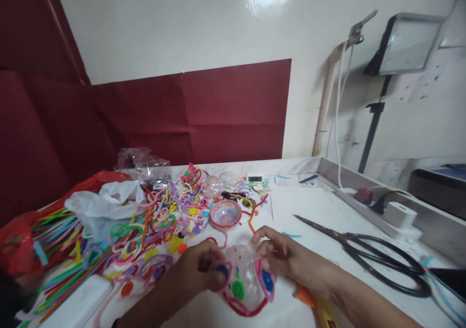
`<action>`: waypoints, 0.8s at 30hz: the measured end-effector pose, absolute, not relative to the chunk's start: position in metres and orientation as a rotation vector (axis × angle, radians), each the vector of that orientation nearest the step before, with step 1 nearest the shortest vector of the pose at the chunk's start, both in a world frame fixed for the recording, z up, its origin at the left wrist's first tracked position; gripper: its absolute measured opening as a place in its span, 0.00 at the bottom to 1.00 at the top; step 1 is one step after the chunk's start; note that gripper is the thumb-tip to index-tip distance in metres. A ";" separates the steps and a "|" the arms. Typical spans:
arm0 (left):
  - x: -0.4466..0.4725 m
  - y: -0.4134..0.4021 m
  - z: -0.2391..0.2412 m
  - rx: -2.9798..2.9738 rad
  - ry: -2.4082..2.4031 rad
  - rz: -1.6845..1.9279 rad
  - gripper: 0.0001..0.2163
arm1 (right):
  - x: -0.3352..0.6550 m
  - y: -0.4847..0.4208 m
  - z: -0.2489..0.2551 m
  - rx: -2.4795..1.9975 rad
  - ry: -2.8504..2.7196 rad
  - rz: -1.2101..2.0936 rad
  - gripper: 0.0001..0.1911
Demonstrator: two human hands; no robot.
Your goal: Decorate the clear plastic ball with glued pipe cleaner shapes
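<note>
Between my hands is a clear plastic craft piece (pixel 246 269), rounded, with a green dot and small coloured marks on its front. Two pink-edged blue ovals flank it, and a red pipe cleaner curves along its lower edge. My left hand (pixel 198 269) pinches the left oval (pixel 221 274) between thumb and fingers. On the other side, my right hand (pixel 282 255) has its thumb and fingers closed at the upper edge of the right oval (pixel 266 280). A clear bowl (pixel 225 215) rimmed in red lies just beyond them. Part of the piece's back is hidden.
Loose pipe cleaners (pixel 145 235) cover the left side, near a white plastic bag (pixel 109 206). Large black-handled scissors (pixel 378 257) lie at the right. By my right forearm is a yellow-and-orange tool (pixel 322 311). A power strip (pixel 393 221) lines the right ledge; a small digital display (pixel 255 178) stands behind.
</note>
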State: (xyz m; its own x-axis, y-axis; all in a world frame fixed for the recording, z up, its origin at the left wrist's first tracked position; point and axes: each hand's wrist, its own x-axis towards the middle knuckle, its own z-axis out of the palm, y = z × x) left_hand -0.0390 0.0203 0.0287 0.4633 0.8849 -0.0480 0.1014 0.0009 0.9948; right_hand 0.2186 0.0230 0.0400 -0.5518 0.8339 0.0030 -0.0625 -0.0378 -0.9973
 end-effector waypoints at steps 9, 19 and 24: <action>-0.038 0.028 0.014 1.519 0.879 0.813 0.21 | 0.218 0.015 0.038 -0.879 -1.692 1.530 0.23; -0.037 0.032 0.039 1.650 0.834 0.642 0.10 | 0.220 0.010 0.033 -0.924 -1.702 1.493 0.21; -0.039 0.033 0.035 1.667 0.866 0.650 0.09 | 0.222 0.004 0.033 -0.899 -1.689 1.522 0.20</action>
